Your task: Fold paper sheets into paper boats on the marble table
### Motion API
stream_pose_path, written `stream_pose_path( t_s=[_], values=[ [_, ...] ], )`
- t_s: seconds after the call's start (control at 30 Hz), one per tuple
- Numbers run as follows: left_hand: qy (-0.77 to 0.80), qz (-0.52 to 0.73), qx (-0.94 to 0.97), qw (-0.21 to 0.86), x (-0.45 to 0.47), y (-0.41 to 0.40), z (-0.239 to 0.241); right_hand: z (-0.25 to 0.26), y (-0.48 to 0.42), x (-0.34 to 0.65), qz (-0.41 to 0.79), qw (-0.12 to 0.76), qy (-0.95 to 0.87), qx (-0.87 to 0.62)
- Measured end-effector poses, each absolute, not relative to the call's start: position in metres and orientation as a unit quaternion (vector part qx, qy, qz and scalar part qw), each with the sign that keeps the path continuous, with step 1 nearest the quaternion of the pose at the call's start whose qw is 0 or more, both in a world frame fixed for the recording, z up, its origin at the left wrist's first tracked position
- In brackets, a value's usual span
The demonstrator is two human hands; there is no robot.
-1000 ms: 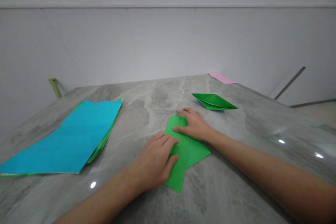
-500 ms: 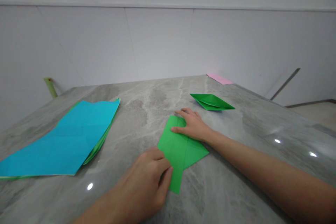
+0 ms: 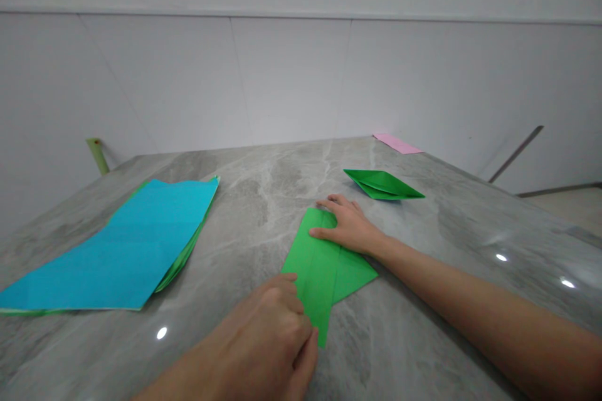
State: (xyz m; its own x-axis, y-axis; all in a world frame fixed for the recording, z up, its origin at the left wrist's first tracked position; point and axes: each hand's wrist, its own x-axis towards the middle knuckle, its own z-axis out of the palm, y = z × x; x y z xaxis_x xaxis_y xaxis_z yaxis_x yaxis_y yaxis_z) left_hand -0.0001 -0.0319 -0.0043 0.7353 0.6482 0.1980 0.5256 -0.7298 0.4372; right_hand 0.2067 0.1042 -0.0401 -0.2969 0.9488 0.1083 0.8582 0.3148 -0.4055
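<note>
A sheet of bright green paper [image 3: 313, 269], folded with lengthwise creases and a corner sticking out to the right, lies on the grey marbled table. My right hand [image 3: 345, 222] rests on its far end, thumb and fingers spread, pressing it flat. At the near left edge is my left hand [image 3: 282, 329], its fingers curled in and its thumb by the paper's near tip; the hand covers part of that edge. Just beyond my right hand sits a folded green paper boat shape [image 3: 383, 185], pointed at both ends, touched by neither hand.
A stack of large paper sheets, blue on top [image 3: 117, 244] with green beneath, lies at the left. Pink paper [image 3: 398, 143] is at the table's far right edge. Behind the table [image 3: 263, 182] stands a white wall [image 3: 291, 75].
My left hand has slid a little toward me along the green paper's left edge, its fingers shifting. My right hand stays in place on the paper. The view has shifted slightly.
</note>
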Motion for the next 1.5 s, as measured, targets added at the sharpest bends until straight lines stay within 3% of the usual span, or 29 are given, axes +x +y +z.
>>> stream_pose_path(
  t_s=[0.17, 0.3, 0.47, 0.57, 0.73, 0.97, 1.23, 1.5],
  values=[
    [0.298, 0.097, 0.944, 0.108, 0.002, -0.033, -0.01, -0.041, 0.105, 0.208, 0.128, 0.17, -0.797, -0.565],
    [0.31, 0.136, 0.933, 0.119, 0.002, -0.021, -0.013, -0.042, 0.104, 0.208, 0.106, 0.192, -0.799, -0.56],
    [0.36, 0.141, 0.916, 0.108, -0.007, -0.003, -0.016, -0.042, 0.098, 0.204, 0.089, 0.307, -0.76, -0.566],
    [0.392, 0.129, 0.906, 0.1, -0.009, 0.006, -0.02, -0.039, 0.091, 0.203, 0.181, 0.406, -0.687, -0.574],
    [0.445, 0.161, 0.877, 0.087, -0.001, 0.012, -0.021, -0.018, 0.077, 0.207, 0.496, 0.526, -0.451, -0.523],
    [0.484, 0.175, 0.853, 0.081, 0.004, 0.012, -0.025, -0.002, 0.074, 0.22, 0.666, 0.508, -0.263, -0.478],
    [0.481, 0.18, 0.853, 0.092, -0.003, 0.017, -0.028, 0.0, 0.075, 0.222, 0.745, 0.388, -0.297, -0.454],
    [0.474, 0.196, 0.854, 0.086, -0.024, 0.033, -0.029, 0.017, 0.071, 0.236, 0.768, 0.35, -0.284, -0.454]
  ],
)
